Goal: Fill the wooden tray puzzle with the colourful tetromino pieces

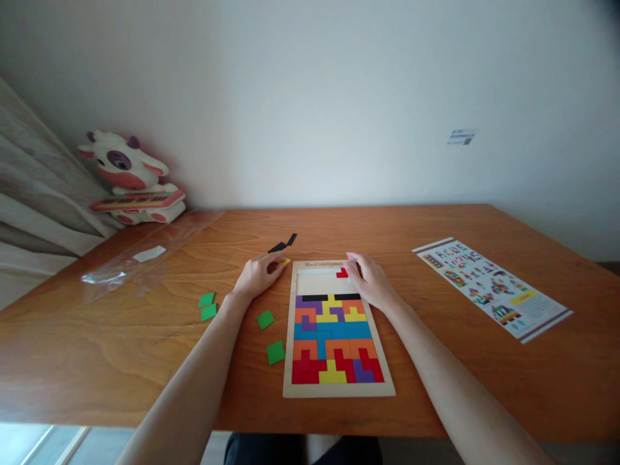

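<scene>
A light wooden puzzle board (339,390) lies in front of me, its lower part filled with red, yellow, purple, orange, blue and black pieces. The top strip is mostly bare. My right hand (369,279) is at the board's upper right corner, its fingers bent around a red puzzle piece (341,273) that is partly hidden. Left of the board's top edge, my left hand (258,276) rests with curled fingers on a yellow puzzle piece (287,261), of which only the end shows. Just beyond it lie black pieces (278,247).
Green square pieces (265,319) lie left of the board, on both sides of my left forearm. A printed pattern sheet (489,287) lies at the right. Clear plastic wrapping (116,278) and a cow-shaped toy keyboard (138,181) occupy the far left, by the curtain.
</scene>
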A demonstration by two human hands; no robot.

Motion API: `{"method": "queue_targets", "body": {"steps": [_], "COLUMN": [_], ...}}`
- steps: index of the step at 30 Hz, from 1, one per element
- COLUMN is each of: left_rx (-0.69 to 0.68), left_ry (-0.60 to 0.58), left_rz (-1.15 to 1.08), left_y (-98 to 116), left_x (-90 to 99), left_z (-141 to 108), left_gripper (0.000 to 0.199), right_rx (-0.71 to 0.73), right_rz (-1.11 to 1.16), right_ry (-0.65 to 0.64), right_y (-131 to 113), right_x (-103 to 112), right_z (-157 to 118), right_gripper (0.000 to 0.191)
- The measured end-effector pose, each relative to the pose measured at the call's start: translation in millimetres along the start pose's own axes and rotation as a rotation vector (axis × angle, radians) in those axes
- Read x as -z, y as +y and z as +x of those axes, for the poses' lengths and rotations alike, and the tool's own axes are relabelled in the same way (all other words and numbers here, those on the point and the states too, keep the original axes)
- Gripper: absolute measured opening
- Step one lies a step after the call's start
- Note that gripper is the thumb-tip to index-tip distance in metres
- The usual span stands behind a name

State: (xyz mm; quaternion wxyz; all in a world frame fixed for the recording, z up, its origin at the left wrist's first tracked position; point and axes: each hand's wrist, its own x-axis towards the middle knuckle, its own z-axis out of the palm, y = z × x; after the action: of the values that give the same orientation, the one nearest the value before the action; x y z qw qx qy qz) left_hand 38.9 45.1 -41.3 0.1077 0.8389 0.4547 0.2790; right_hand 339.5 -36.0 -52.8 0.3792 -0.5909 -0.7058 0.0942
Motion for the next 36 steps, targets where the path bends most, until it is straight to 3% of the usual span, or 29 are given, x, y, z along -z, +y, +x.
{"method": "queue_targets", "body": {"steps": [4, 7, 13, 17, 28, 36], "left_rx": [-0.02, -0.038, 0.195, 0.259, 0.264, 0.214], "left_ry": [0.02, 0.08, 0.168, 0.167, 0.144, 0.155], "left_rz": [-0.025, 0.095, 0.172, 0.121, 0.049, -0.046], "left_y": [0, -5, -19, -20, -17, -17], "left_x": [-2.0, -5.7, -10.8, -9.9, -9.2, -11.3], "left_z": [-3, 3, 21, 24, 22, 20], "left_gripper": [0.049, 0.042, 0.031, 0.028, 0.027, 0.022], "right_rx": [0.006, 0.013, 0.003, 0.015, -0.021, -0.137], "right_rz": [0.007, 0.011, -0.004, -0.015, 0.024, 0.217], "right_ry": [0.013, 0.021, -0.005, 0.007, -0.003, 0.059], "right_y": [1, 2, 0, -1, -2, 1], "right_x": [-1, -2, 0, 0, 1, 2], "right_z": [0, 0, -1, 0, -1, 2], "right_gripper": [0.046, 0.047, 0.047, 0.045, 0.047, 0.046]}}
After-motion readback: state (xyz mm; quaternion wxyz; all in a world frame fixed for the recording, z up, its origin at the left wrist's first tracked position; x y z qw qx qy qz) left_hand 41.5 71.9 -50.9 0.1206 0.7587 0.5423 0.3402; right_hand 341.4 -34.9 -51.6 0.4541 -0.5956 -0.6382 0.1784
